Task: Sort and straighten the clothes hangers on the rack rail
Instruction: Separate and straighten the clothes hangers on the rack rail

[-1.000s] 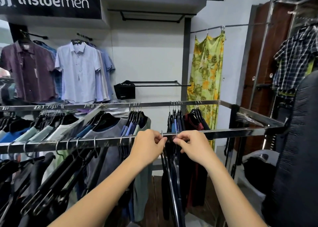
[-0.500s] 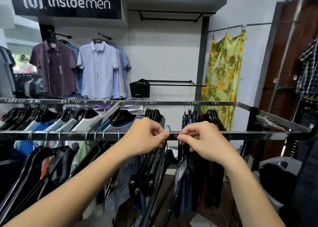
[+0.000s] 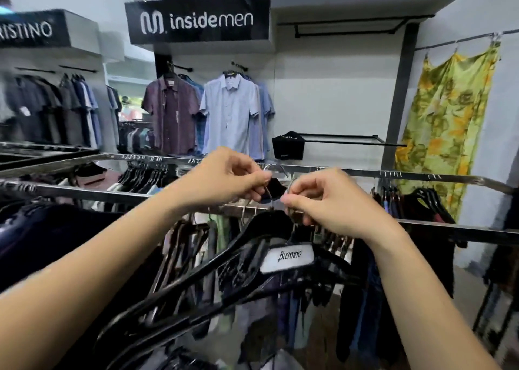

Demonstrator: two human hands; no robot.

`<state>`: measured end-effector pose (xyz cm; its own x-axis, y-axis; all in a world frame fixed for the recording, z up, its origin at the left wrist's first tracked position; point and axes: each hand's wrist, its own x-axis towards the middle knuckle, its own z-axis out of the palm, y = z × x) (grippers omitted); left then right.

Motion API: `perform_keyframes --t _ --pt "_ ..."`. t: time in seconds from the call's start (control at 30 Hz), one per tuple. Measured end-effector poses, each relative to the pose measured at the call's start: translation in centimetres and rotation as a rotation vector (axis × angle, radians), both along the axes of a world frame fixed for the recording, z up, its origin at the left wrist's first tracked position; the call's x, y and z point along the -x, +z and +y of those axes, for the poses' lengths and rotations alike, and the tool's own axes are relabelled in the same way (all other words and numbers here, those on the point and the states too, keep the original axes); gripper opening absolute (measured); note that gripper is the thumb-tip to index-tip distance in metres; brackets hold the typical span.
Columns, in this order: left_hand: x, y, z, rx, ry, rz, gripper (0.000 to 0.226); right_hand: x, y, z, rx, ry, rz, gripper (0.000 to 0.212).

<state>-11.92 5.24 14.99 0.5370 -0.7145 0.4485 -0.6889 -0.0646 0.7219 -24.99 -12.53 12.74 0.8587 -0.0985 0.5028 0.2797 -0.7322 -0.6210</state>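
Observation:
A chrome rack rail (image 3: 438, 226) runs across in front of me, with many garments on black hangers along it. My left hand (image 3: 224, 177) pinches the metal hook of a black hanger (image 3: 224, 260) raised just above the rail. My right hand (image 3: 328, 198) pinches a second metal hook right beside it, and its black hanger (image 3: 331, 263) carries a white "Blentino" label (image 3: 286, 257). Both hangers tilt down toward the lower left, their hooks lifted off the rail. My fingertips nearly touch each other.
A second chrome rail (image 3: 393, 173) runs parallel behind, hung with dark clothes. Shirts (image 3: 230, 114) hang on the back wall under a black "insidemen" sign (image 3: 196, 20). A yellow floral dress (image 3: 446, 128) hangs at the right. More racks stand at the left.
Both hands have risen from the rail, lifting two hanger hooks up off it. The view has swung left, and the black hangers now tilt in front of me.

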Motion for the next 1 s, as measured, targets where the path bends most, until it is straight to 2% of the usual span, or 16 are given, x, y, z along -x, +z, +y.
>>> perform_keyframes --t 0.23,0.43,0.77,0.87,1.0 --pt "-3.5 5.0 10.5 0.017 0.127 -0.106 0.031 -6.8 4.9 8.5 -0.02 0.146 -0.09 0.02" --pt "-7.7 7.5 20.4 0.002 0.27 -0.14 0.031 -13.7 6.4 16.5 0.024 0.284 -0.09 0.022" --pt "-14.4 5.8 34.1 -0.039 0.482 -0.074 0.034 -24.0 3.6 28.8 -0.003 0.396 -0.015 0.026" --pt "-16.1 4.5 36.3 -0.051 0.554 -0.055 0.034 -26.0 1.9 31.0 -0.01 0.384 0.021 0.026" --pt "-18.7 1.5 37.6 -0.108 0.666 -0.116 0.028 -27.9 -0.8 32.3 -0.007 0.298 0.05 0.024"
